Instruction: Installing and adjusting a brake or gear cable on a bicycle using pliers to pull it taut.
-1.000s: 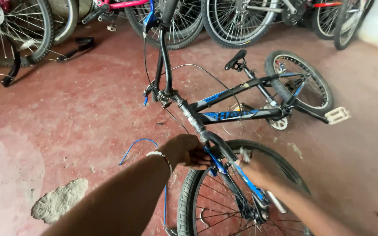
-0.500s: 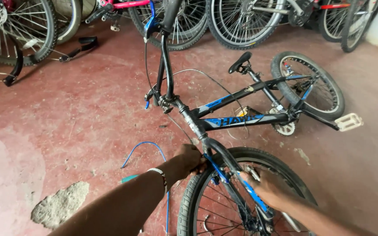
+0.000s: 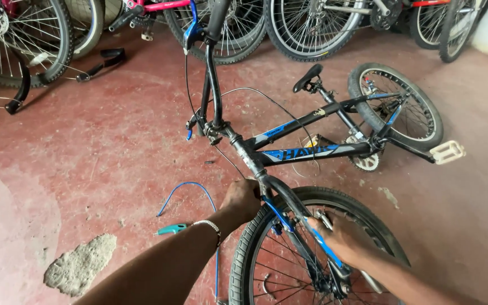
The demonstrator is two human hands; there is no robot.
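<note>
Black-and-blue bicycle (image 3: 306,144) lies on its side on the red floor (image 3: 114,152), front wheel (image 3: 272,254) nearest the camera; left hand (image 3: 243,199) closed around the top of the fork (image 3: 286,212), apparently to steady it; right hand (image 3: 334,234) rests on the fork's far side by the brake, fingers curled but grip unclear. Loose blue cable (image 3: 190,189) and teal-handled tool (image 3: 171,229) lie on the floor just beside the left wrist, within reach; other bikes (image 3: 312,22) parked behind.

My body in view: two bare forearms, no sleeves; left hand (image 3: 243,199) with thin silver beaded metal bracelet (image 3: 212,227) at wrist; right hand (image 3: 337,236) unadorned.
</note>
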